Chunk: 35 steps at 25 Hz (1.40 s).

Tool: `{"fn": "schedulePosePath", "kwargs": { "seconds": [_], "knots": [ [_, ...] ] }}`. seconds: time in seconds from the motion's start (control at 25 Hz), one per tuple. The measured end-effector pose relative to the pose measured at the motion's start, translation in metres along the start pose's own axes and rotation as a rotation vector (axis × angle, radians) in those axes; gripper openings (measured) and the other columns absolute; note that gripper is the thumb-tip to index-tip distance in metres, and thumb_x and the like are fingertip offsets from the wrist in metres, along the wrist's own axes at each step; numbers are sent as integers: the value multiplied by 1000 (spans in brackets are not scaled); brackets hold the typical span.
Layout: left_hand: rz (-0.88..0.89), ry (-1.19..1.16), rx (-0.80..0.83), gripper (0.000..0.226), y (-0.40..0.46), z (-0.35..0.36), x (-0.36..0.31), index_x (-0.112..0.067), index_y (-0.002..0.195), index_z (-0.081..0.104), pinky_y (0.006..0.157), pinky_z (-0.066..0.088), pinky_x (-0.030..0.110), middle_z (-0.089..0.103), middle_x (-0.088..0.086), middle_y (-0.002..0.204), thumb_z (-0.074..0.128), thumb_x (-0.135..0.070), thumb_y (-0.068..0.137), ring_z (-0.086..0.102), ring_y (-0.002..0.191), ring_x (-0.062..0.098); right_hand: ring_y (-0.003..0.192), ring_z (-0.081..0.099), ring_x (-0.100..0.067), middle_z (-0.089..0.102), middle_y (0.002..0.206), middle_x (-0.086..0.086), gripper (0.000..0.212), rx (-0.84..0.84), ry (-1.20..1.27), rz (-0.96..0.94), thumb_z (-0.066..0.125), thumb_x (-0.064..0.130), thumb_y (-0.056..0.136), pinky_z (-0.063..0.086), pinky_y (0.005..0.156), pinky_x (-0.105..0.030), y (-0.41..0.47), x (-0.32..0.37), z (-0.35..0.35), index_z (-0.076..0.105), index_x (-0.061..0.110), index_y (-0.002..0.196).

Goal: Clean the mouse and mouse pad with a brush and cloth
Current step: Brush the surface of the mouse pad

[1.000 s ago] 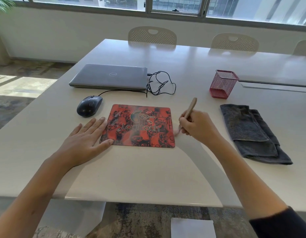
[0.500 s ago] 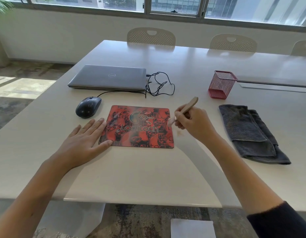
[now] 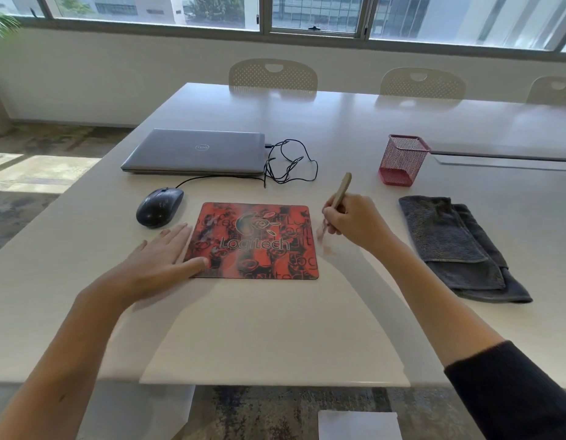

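I sit at a pale counter (image 3: 275,328), looking down at my two hands. My left hand (image 3: 161,262) lies flat with fingers straight and together, palm down, its thumb and the edge of its palm pressing on the near left corner of the pad (image 3: 256,241). The pad is red and black with a Logitech logo and lies flat in front of me.

My right hand (image 3: 351,220) is curled around a brush (image 3: 340,193), just beside the pad's right edge. The brush has a tan handle that points up and away from me; its bristle end points down at the counter beside the pad and is blurred, so I cannot tell whether it touches the surface.

A black wired mouse (image 3: 159,206) sits on the counter just left of the pad's far left corner, apart from my fingertips. Its cable (image 3: 284,163) runs back in loose loops to a closed grey laptop (image 3: 196,150) farther off.

To my right, well apart from the pad, a dark grey cloth (image 3: 456,246) lies folded on the counter. Beyond it stands a red mesh cup (image 3: 402,160). Pale chairs (image 3: 272,74) line the far side of the counter under a row of windows (image 3: 316,11). A dark sleeve (image 3: 513,392) covers my right forearm.
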<state>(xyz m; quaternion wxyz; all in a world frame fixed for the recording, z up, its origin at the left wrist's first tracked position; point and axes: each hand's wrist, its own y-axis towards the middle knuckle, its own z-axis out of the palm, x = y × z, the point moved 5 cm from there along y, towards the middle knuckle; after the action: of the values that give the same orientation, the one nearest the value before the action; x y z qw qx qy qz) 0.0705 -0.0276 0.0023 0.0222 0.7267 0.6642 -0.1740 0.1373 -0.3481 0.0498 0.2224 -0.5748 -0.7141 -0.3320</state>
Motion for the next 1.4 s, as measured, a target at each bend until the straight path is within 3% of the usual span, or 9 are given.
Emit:
{"fn": "schedulePosePath", "kwargs": {
  "seconds": [0.16, 0.28, 0.44, 0.6, 0.8, 0.92, 1.04, 1.24, 1.4],
  "knots": [
    [201, 63, -82, 89, 24, -9, -70, -23, 152, 3, 117, -5, 41, -4, -6, 160, 25, -64, 77, -9, 146, 9, 52, 65, -12, 69, 62, -3, 9, 37, 199, -19, 59, 11, 90, 52, 51, -19, 4, 3, 2, 65, 8, 83],
    [311, 137, -14, 84, 56, 3, -123, -22, 152, 3, 115, -8, 40, -1, -4, 160, 25, -57, 80, -7, 146, 12, 48, 63, -10, 68, 60, -4, 13, 107, 102, 21, 55, 8, 88, 52, 49, -24, 8, -4, 9, 64, 10, 78],
    [345, 156, 36, 65, 106, 14, -145, -18, 152, 10, 116, -3, 43, 3, 0, 161, 31, -33, 92, -2, 147, 16, 49, 64, -15, 69, 57, 1, 14, -26, 29, -18, 63, 19, 86, 55, 54, -28, 25, -5, -3, 62, 10, 75],
    [379, 70, 27, 59, 134, 13, -150, -19, 149, 27, 118, 11, 37, 18, -3, 159, 31, -13, 90, 14, 145, 14, 42, 54, 3, 59, 46, 15, 28, -165, -10, -90, 71, 31, 82, 47, 56, -21, 41, 8, 0, 62, 10, 65],
    [404, 83, -35, 49, 139, 12, -153, -22, 140, 46, 106, 30, 32, 38, -7, 150, 33, -16, 93, 36, 135, 17, 61, 66, -23, 71, 66, -10, 32, -59, -106, -71, 66, 27, 87, 54, 70, -40, 47, 4, 16, 67, -1, 70],
    [464, 11, -169, 30, 140, -1, -160, -5, 108, 67, 91, 45, 38, 63, 8, 117, 41, -11, 94, 57, 106, 25, 53, 65, -15, 68, 54, -2, 34, 24, -122, -55, 65, 27, 86, 52, 57, -29, 47, 0, 13, 67, 4, 62],
    [366, 18, -252, 23, 151, -10, -158, -3, 107, 67, 92, 45, 42, 59, 13, 113, 52, -16, 94, 56, 104, 29, 40, 58, 0, 63, 44, 11, 31, -17, -4, -55, 66, 25, 85, 44, 46, -9, 50, -1, 2, 66, 11, 58],
    [170, 47, -91, 23, 174, -5, -152, -17, 107, 62, 102, 36, 45, 57, 8, 119, 61, -33, 90, 45, 118, 29, 46, 63, -9, 67, 52, 5, 31, -109, 85, -24, 67, 31, 86, 57, 58, -26, 47, -7, 1, 65, 20, 57],
    [256, -49, -117, 6, 171, -7, -153, -20, 90, 60, 91, 44, 44, 53, 0, 99, 65, -24, 88, 48, 98, 21, 47, 63, -9, 66, 50, 6, 29, -131, 109, -9, 67, 33, 86, 57, 58, -27, 44, -10, -3, 65, 21, 59]
  ]
}}
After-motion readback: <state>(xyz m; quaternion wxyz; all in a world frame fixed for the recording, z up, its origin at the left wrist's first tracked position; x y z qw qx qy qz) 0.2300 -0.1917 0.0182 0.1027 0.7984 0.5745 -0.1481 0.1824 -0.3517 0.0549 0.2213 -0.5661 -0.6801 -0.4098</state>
